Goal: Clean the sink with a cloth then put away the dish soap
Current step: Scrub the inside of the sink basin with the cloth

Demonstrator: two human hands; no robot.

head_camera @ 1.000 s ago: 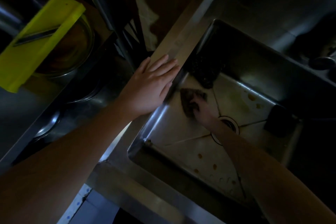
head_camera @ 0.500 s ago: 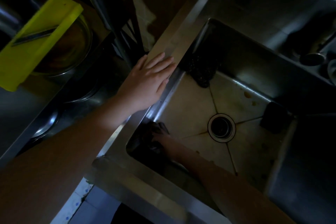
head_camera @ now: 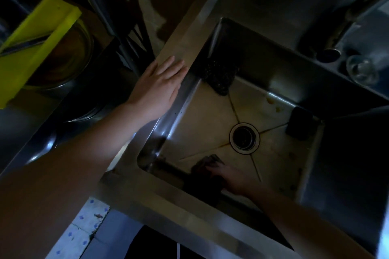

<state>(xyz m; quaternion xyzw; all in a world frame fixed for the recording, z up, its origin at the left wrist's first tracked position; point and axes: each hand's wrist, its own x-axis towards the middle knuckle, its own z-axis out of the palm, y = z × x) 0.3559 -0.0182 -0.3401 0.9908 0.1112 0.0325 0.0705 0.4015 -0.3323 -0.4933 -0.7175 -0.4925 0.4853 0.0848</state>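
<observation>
A steel sink fills the middle of the dim view, its round drain at the centre of the floor. My right hand is down on the sink floor near the front wall, pressing a dark cloth flat against the steel. My left hand lies palm down, fingers together, on the sink's left rim and holds nothing. Brown stains dot the far part of the floor. I cannot make out a dish soap bottle.
A dark scouring pad leans in the far left corner of the sink; a dark block stands at the right wall. The tap and a clear glass are at upper right. A yellow board lies over a metal bowl at left.
My right hand has dragged the cloth from the far left of the sink floor to the near left corner, then rightward along the front wall. My left hand stayed on the rim.
</observation>
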